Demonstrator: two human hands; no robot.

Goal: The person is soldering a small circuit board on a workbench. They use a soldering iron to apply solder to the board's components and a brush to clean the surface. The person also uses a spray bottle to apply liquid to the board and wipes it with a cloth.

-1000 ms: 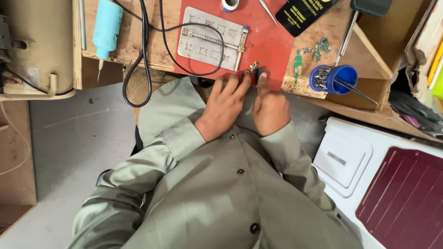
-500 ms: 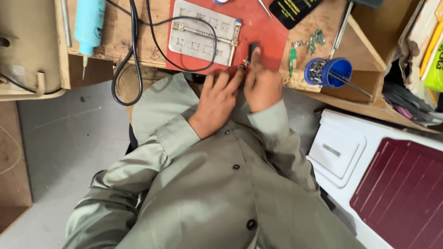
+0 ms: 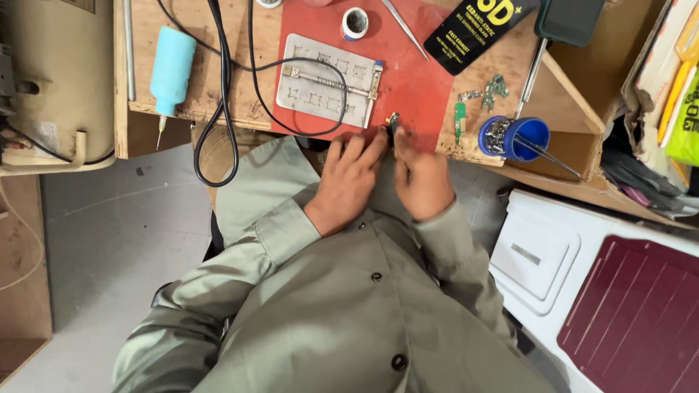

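My left hand (image 3: pixel 349 178) and my right hand (image 3: pixel 422 178) meet at the near edge of a red work mat (image 3: pixel 415 80) on a wooden bench. Between their fingertips they pinch a small dark part with a brassy end (image 3: pixel 393 125). Both sleeves are grey-green. A grey metal holder plate (image 3: pixel 328 84) lies on the mat just beyond my left hand. The part is mostly hidden by my fingers.
A black cable (image 3: pixel 222 94) loops off the bench edge. A light blue bottle (image 3: pixel 172 65) lies at left. A blue cup of solder wire (image 3: pixel 513 138), small green boards (image 3: pixel 461 116), tweezers (image 3: pixel 404 28), a small round tin (image 3: pixel 354 22) and a black packet (image 3: pixel 473 29) lie around. White case (image 3: pixel 539 255) at right.
The view has shifted slightly, so the bench sits lower in frame. My hands stay together at the mat edge on the small part, with only slight finger movement.
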